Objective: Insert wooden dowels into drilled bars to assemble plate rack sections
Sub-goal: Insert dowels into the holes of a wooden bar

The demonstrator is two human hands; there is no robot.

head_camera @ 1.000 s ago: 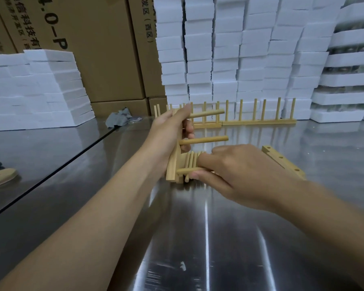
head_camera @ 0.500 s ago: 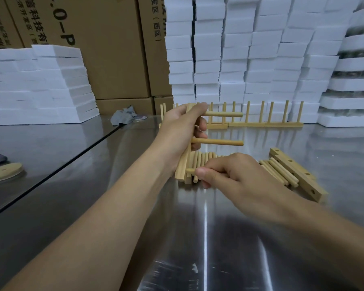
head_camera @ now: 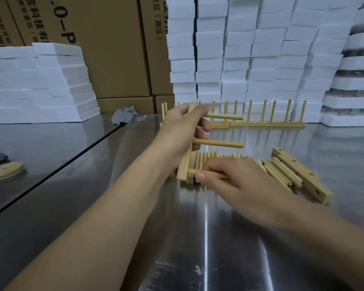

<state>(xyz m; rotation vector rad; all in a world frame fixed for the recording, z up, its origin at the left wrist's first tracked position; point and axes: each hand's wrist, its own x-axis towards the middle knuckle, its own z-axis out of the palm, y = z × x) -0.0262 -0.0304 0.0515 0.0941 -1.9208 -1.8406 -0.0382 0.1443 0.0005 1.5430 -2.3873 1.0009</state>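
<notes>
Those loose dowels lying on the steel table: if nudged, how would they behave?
The loose dowels are round on a shiny steel table, so they would probably roll. Slim wood, likely stiff and light. The drilled bar beside them may block rolling.

On the flat steel table (head_camera: 198,238), pale round wooden dowels (head_camera: 280,171) are laid in a row at 3 o'clock of the upright pale wooden drilled bar (head_camera: 184,164), with a second drilled bar (head_camera: 305,172) just beyond. Pale wooden rack sections (head_camera: 267,123) are stood at 12 o'clock, before stacked white foam blocks (head_camera: 261,59).
</notes>
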